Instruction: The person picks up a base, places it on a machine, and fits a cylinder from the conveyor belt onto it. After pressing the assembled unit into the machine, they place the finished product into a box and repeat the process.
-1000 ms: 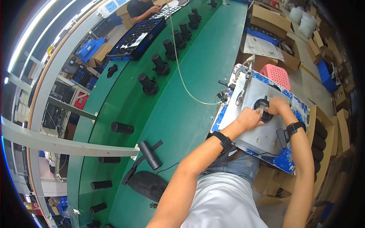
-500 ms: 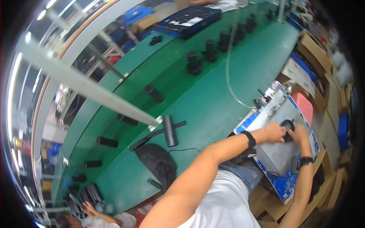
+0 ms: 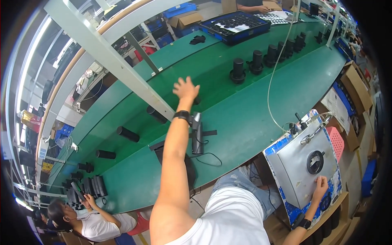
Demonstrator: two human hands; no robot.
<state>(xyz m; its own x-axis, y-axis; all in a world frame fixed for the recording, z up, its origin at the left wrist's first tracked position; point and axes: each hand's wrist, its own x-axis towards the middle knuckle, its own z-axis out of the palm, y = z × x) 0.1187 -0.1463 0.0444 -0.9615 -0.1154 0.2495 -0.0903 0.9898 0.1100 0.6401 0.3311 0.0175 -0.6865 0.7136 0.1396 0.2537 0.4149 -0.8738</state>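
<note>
My left hand (image 3: 186,88) is stretched out over the green conveyor belt (image 3: 212,98), fingers spread and nothing in them. Just below it, a black cylinder (image 3: 197,100) on the belt is mostly hidden by my wrist. My right hand (image 3: 321,186) is at the metal box-like fixture (image 3: 292,173), its fingers curled together; whatever they may hold is hidden. Above that hand, apart from it, a black ring-shaped part (image 3: 315,162) lies on the fixture's top. A clamp with a metal lever (image 3: 308,140) is at the fixture's far edge.
Several black cylinders with flared bases (image 3: 238,71) stand along the belt; others, such as this black tube (image 3: 128,134), lie flat. A black tube with a cord (image 3: 197,136) lies near my left forearm. A white post (image 3: 118,67) crosses at left. A co-worker (image 3: 96,224) sits at lower left.
My left hand has left the fixture and reached far left over the belt. My right hand has moved off the black ring, toward the near edge. The view has shifted.
</note>
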